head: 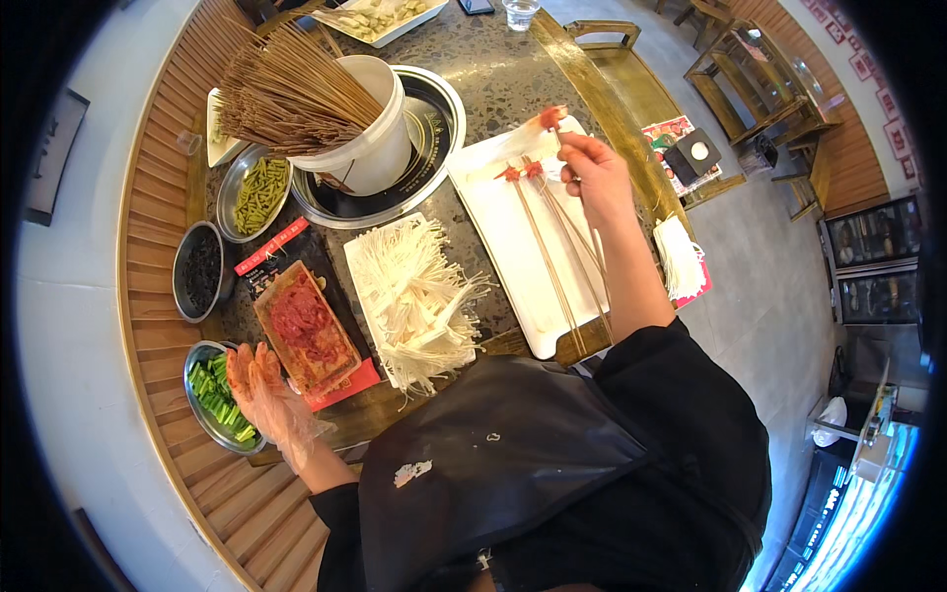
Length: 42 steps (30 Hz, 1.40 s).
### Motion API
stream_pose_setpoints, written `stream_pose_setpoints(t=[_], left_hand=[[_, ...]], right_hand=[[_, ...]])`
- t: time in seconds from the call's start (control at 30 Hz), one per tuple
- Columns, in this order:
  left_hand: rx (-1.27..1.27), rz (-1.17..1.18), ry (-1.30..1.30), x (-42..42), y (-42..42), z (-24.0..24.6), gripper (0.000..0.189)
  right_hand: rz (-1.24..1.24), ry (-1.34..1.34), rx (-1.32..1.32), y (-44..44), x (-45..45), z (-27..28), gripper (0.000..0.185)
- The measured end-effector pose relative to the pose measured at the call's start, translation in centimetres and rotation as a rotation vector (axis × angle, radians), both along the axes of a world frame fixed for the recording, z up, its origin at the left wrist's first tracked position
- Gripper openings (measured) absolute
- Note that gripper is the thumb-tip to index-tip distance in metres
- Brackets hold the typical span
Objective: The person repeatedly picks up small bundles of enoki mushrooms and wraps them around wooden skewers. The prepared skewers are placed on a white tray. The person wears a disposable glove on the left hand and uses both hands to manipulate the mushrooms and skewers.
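My right hand (594,174), bare, grips a thin wooden skewer over the far right of a white rectangular tray (510,244). Red meat (553,118) with pale strands, seemingly enoki mushroom, is at the skewer's tip. Several skewers with red meat ends (531,171) lie on the tray below, their sticks pointing toward me. My left hand (259,385), in a clear plastic glove with reddish smears, has its fingers raised beside a metal bowl of cut green vegetable (220,399). Nearby is a container of raw red meat (302,314). Enoki mushrooms (418,296) are heaped on a white tray between my hands.
A white bucket (370,140) of wooden skewers (296,96) stands on a round black cooktop (436,140). Metal bowls hold green bean pieces (260,194) and a dark food (201,274). More enoki (679,259) lies at the table's right edge; a plastic cup (520,15) stands at the far end.
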<state>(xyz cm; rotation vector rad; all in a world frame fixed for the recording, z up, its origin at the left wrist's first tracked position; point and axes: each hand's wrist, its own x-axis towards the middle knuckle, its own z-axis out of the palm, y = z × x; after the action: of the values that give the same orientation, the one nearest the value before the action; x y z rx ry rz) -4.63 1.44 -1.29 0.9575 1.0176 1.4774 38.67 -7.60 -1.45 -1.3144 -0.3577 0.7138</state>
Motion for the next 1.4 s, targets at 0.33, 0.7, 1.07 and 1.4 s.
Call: stream_pose_setpoints(t=[0.33, 0.7, 1.07, 1.4], left_hand=[[-0.019, 0.019, 0.000, -0.6, -0.2, -0.3, 0.043], [-0.055, 0.047, -0.007, -0.8, -0.2, -0.8, 0.042], [-0.063, 0.046, -0.048, -0.5, -0.9, -0.1, 0.041], [-0.104, 0.100, -0.123, -0.7, -1.2, -0.6, 0.041]], right_hand=[[0.153, 0.458, 0.213, 1.9, -0.1, -4.9, 0.014], [0.093, -0.918, -0.496, 1.9, -0.4, -12.0, 0.028], [0.108, -1.241, -0.538, 1.2, -1.4, -10.6, 0.026], [0.815, -0.964, -0.038, 1.0, -10.5, -4.9, 0.018]])
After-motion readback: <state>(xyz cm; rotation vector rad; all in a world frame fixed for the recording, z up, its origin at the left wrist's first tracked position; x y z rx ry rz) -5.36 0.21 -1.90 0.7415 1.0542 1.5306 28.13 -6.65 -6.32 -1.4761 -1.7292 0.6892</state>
